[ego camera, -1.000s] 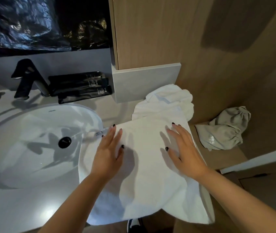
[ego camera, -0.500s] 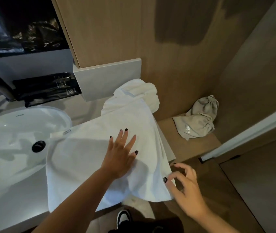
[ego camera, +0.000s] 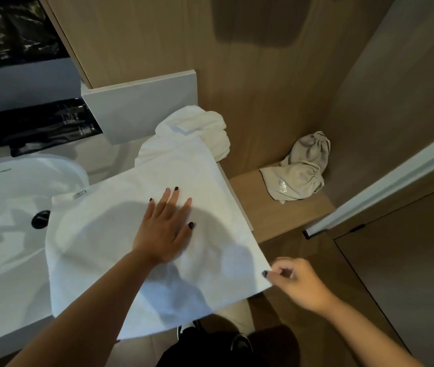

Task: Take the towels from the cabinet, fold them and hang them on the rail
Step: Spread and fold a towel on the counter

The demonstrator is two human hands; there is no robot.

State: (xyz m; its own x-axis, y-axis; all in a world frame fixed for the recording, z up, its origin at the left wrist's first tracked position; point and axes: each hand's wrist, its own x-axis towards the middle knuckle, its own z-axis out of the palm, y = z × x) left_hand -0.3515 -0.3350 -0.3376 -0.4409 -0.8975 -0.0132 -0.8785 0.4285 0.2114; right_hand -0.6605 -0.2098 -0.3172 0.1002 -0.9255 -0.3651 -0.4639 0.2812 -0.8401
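A white towel [ego camera: 110, 234] lies spread over the right end of the white counter, its near part hanging past the front edge. My left hand [ego camera: 166, 229] lies flat on the middle of it, fingers straight and spread. My right hand [ego camera: 294, 282] pinches the towel's near right corner, held off the counter's side. Behind the spread towel, a second white towel [ego camera: 200, 128] sits bunched against the wooden wall. No rail shows in this view.
A white basin [ego camera: 4, 197] with a black drain [ego camera: 40, 219] fills the left. Black toiletry packets [ego camera: 43, 128] lie behind it. A beige drawstring bag [ego camera: 300, 170] rests on the low wooden shelf [ego camera: 276, 215] at right. A white door edge [ego camera: 385, 181] slants at far right.
My right hand left the towel's top, dropped off the counter's right side and took the near right corner. My left hand slid toward the towel's middle. My view swung right.
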